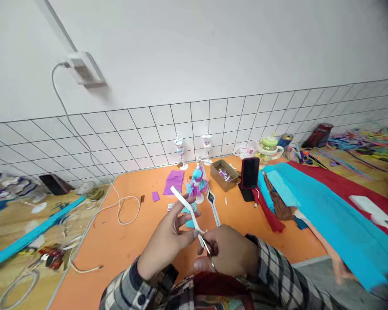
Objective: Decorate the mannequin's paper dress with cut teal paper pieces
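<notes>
- A narrow, flat, white strip of bendable material (187,206) is held in front of the body, above the orange tabletop (129,237), slanting from its upper free end down toward the other hand.
- The strip is grasped by the left hand (170,237), its thumb and spread fingers set around it.
- A pair of metal scissors (207,247) is gripped by the right hand (231,249), with the fingers curled about the handles; the blades are placed at the strip's lower end, and whether they are closed on it cannot be told.
- Beyond the hands, a small figure dressed in turquoise and purple ruffles (198,181) is stood on a white base.
- Behind it, near the tiled wall (142,150), two small white dress forms on stands (180,150) (207,144) are placed upright.
- To the figure's left, a purple cloth piece (173,182) is laid flat, with a smaller purple scrap (155,196) near it.
- To its right, an open brown box (223,182) is seen, with small white and purple pieces inside.
- Beside the box, a dark-screened phone (250,173) is propped upright.
- Farther right, a long bright-blue cloth (336,215) is spread partly over a red cloth (345,183).
</notes>
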### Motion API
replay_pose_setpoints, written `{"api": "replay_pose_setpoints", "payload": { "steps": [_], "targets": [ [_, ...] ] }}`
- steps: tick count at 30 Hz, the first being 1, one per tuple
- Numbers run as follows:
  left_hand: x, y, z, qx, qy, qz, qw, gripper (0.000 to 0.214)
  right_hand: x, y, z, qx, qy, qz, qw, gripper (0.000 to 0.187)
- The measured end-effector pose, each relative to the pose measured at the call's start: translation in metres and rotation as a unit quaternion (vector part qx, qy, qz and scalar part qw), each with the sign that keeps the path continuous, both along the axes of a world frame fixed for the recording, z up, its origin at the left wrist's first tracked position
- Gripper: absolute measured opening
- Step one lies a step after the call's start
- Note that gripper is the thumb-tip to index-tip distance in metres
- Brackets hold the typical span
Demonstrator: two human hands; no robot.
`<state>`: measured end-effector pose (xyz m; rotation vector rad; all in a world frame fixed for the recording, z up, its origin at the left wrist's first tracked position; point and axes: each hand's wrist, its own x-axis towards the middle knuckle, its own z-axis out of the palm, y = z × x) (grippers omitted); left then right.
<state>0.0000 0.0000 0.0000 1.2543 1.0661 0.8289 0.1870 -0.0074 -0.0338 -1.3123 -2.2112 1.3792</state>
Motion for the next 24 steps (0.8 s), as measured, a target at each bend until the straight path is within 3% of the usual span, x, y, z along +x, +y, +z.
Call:
{"api": "replay_pose_setpoints", "payload": {
  "steps": [11, 24],
  "targets": [
    [0.0067, 0.0008, -0.0049, 0.030, 0.033, 0.030, 0.999, 0.067, -0.0088, -0.0038, 0.0068, 0.079, -0.087, -0.073, 0.991, 0.035],
    [0.0073, 0.0015, -0.0048, 0.050, 0.028, 0.036, 0.998, 0.067, -0.0065, -0.0026, 0.0047, 0.072, -0.075, -0.058, 0.993, 0.037]
  ]
}}
